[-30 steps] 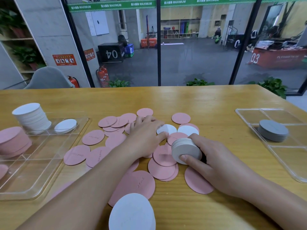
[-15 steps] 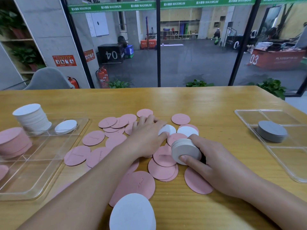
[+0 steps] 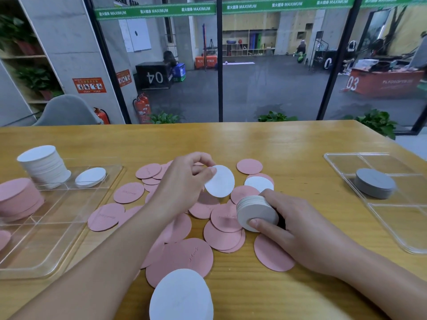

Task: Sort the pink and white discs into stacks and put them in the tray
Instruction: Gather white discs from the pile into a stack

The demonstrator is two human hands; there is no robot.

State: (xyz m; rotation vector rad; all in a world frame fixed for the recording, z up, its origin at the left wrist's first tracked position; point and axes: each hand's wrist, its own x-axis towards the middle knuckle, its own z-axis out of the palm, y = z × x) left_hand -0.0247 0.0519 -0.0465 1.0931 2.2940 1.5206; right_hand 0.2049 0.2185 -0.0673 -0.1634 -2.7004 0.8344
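At the bottom centre of the frame, nearest the camera, a white disc (image 3: 181, 295) lay on the wooden table (image 3: 288, 148), overlapping the lower edge of a large pink disc (image 3: 182, 257). Above it, through the middle of the frame, loose pink discs (image 3: 225, 236) were spread flat and overlapping one another.

Right of centre, the right hand (image 3: 300, 229) gripped a short stack of white discs (image 3: 255, 212), thumb curled against its near face and fingers wrapped behind; the stack was tilted on edge, and whether its lower rim touched the pink discs beneath could not be told. Just above the stack, one more white disc (image 3: 258, 183) lay flat among the pink ones.

At centre, the left hand (image 3: 184, 181) pinched a single white disc (image 3: 219, 181) between thumb and fingertips, holding it tilted and raised above the scattered pile.

At the left edge sat a clear divided tray (image 3: 53, 229). A stack of pink discs (image 3: 19, 198) filled one left compartment, a tall stack of white discs (image 3: 44, 166) stood in a far one, and a thin white pile (image 3: 90, 177) lay just beside it.

At the right edge a second clear tray (image 3: 390, 218) held a low grey stack (image 3: 374, 183).

Beyond the table's far edge, glass panels looked onto a gym floor.
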